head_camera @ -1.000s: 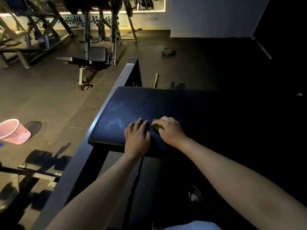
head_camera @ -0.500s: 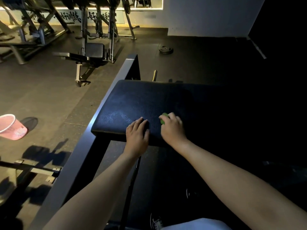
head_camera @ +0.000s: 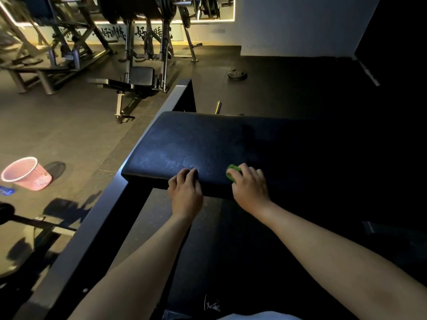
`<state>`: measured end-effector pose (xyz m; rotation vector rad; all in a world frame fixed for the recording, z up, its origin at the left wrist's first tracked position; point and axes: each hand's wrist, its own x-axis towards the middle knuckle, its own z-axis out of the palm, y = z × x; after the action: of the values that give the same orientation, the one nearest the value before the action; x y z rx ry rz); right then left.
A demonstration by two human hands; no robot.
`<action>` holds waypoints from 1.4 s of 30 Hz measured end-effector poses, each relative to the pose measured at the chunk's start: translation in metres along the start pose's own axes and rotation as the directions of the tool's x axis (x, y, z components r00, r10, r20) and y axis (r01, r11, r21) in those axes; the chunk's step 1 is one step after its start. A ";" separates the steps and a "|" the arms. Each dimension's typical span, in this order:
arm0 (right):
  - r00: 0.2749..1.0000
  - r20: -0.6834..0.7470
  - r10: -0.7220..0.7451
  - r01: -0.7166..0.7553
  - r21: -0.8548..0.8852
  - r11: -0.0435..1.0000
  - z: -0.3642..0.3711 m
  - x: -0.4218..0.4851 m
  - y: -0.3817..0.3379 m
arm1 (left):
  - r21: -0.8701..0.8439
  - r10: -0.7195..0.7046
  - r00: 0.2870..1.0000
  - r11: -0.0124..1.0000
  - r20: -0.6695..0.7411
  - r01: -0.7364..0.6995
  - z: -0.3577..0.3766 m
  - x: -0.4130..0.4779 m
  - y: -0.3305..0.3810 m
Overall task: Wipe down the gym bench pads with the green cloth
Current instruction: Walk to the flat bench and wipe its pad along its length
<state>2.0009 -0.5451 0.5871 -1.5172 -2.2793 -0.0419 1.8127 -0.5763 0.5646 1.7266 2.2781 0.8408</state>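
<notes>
Cloth [head_camera: 231, 170] under right hand [head_camera: 250, 188] has slid rightward, away from left hand [head_camera: 186, 192].

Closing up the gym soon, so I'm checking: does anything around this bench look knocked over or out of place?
The pink waste basket on the floor at left looks tipped, though the wide lens may exaggerate it. A weight plate lies loose on the floor beyond the bench pad. No spill or damage shows.

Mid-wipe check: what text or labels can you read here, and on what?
"好训练": black characters on the wall strip, its start hidden.
"好" and "睡": same strip, further right, partly hidden.
White mark at the bottom edge: too dim to read.
Bench pad, green cloth, pink basket: no text seen.
</notes>
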 end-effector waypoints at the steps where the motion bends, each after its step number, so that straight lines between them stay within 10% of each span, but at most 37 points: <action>1: 0.999 0.013 0.036 -0.036 0.008 0.999 -0.002 -0.002 0.001 | -0.033 -0.016 1.000 0.999 0.002 0.016 0.001 -0.005 0.004; 6: 0.984 0.179 -0.008 -0.036 0.240 0.970 0.001 0.008 -0.037 | -0.325 -0.108 0.991 0.937 0.083 0.129 -0.005 -0.033 0.020; 13: 0.840 0.424 -0.338 -0.038 0.667 0.744 -0.036 0.015 -0.079 | -0.858 -0.380 0.826 0.138 0.415 0.495 -0.023 -0.068 0.035; 16: 0.808 0.435 -0.396 -0.041 0.713 0.700 -0.033 0.021 -0.099 | -0.910 -0.487 0.797 0.007 0.358 0.414 -0.038 -0.065 0.028; 24: 0.914 0.221 -0.340 0.233 0.401 0.886 0.015 0.061 -0.111 | -0.842 -0.735 0.676 0.395 -0.050 0.368 -0.070 -0.005 -0.069; 33: 0.949 0.119 -0.291 0.268 0.179 0.947 0.050 0.072 -0.097 | -0.768 -0.783 0.621 0.385 0.022 0.512 -0.053 0.069 -0.102; 42: 0.970 -0.014 -0.244 0.238 0.279 0.930 0.057 0.069 -0.097 | -0.634 -0.494 0.867 0.692 -0.066 0.346 -0.011 0.016 -0.039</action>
<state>1.8739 -0.5106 0.5773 -1.0965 -2.3583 0.2198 1.7706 -0.5722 0.5564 0.8049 2.0549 1.5039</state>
